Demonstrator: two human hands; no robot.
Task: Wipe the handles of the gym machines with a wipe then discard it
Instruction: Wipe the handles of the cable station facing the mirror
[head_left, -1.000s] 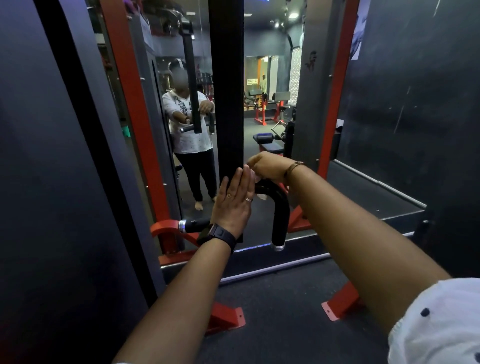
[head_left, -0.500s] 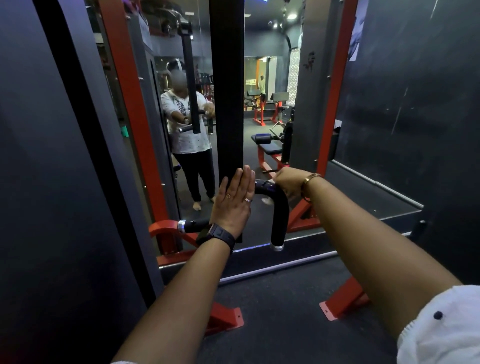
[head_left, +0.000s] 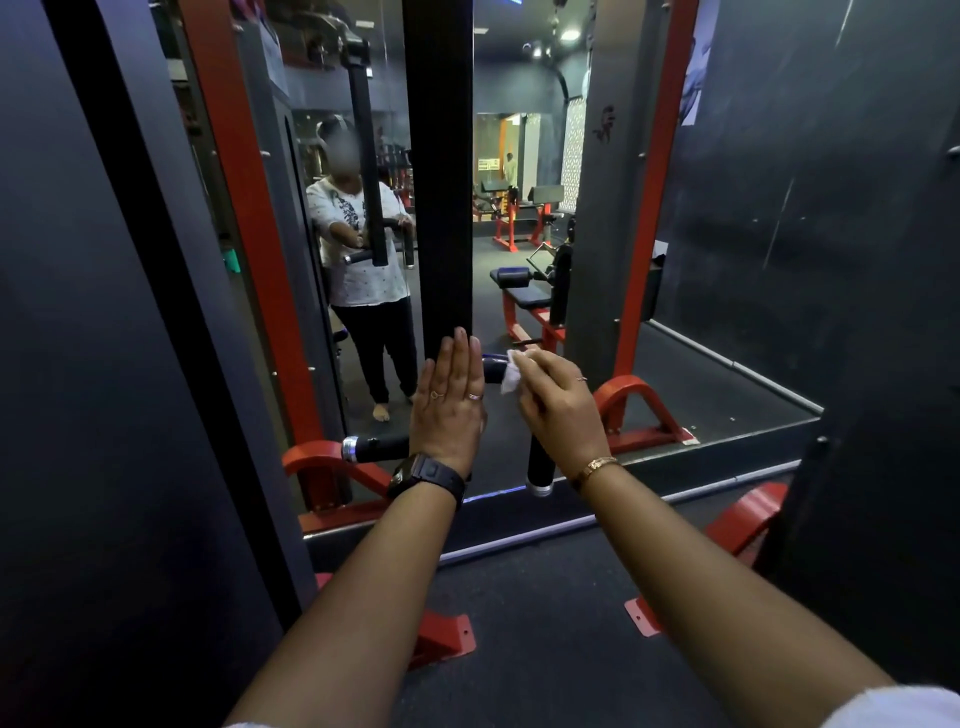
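noted mirror (head_left: 519, 78) close behind machine, black upright (head_left: 441, 208) at centre. judged mid-task: wiping at upper bend of curved handle (head_left: 537, 462), lower grip likely left to do; cannot tell whether straight handle (head_left: 374, 449) is done; discard not yet done. found left hand (head_left: 449, 400) flat, fingers straight, braced against upright. found right hand (head_left: 558, 405) clenched round white wipe (head_left: 511, 374), pressed on bend. open room below handles; little behind, toward mirror.
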